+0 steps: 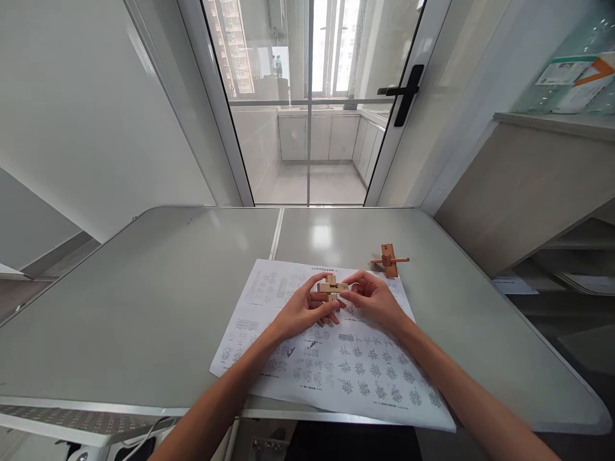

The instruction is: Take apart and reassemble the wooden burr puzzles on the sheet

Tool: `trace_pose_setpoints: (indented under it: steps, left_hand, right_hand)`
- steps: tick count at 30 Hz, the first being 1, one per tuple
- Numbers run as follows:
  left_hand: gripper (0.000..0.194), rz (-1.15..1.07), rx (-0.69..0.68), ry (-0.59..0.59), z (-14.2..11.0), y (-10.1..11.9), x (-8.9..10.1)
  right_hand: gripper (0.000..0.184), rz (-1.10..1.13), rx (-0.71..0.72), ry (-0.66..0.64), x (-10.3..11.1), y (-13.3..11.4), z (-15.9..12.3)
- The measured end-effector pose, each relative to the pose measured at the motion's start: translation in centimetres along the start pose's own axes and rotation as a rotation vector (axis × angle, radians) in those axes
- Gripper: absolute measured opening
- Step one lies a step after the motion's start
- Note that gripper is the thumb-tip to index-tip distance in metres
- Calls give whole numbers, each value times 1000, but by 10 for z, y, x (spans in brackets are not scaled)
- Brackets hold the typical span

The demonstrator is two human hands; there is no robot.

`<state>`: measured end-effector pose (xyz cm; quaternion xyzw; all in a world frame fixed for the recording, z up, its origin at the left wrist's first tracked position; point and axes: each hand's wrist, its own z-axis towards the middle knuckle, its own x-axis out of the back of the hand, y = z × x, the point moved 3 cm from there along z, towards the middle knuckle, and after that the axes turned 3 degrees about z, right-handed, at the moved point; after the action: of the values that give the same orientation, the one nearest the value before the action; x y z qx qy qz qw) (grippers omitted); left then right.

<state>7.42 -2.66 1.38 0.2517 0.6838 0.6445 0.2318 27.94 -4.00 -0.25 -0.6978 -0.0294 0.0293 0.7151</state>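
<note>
A light wooden interlocking puzzle (331, 287), made of crossed notched blocks, is held above a printed sheet. My left hand (306, 306) is closed round its left side, thumb below and index finger along the top. From the right, my right hand (375, 299) pinches the end of the crosswise block between thumb and fingers. The large white sheet (307, 397) under both hands carries rows of small puzzle diagrams. Past the right hand, a darker wooden piece (390, 269) marked "2", with a thin rod through it, rests at the sheet's far right edge.
The grey-green table (144, 307) extends to both sides, with a pale seam (277, 234) across it. Behind stands a glass door (269, 141) with a black handle (407, 95). Shelving (538, 166) at the right holds plastic-wrapped bottles (576, 80). Cables (148, 434) hang at the lower left.
</note>
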Motion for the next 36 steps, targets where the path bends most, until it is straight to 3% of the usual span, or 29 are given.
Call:
trace_pose_setpoints:
  steps: [19, 26, 36]
  left_hand:
    - [73, -63, 6, -21, 0, 6, 1]
    - [61, -69, -10, 39, 1, 7, 2]
    - [56, -44, -57, 22, 0, 9, 1]
  right_hand:
    - [41, 13, -10, -30, -3, 0, -2]
    - [42, 13, -11, -44, -4, 2, 1]
    - [42, -33, 10, -48, -7, 0, 0]
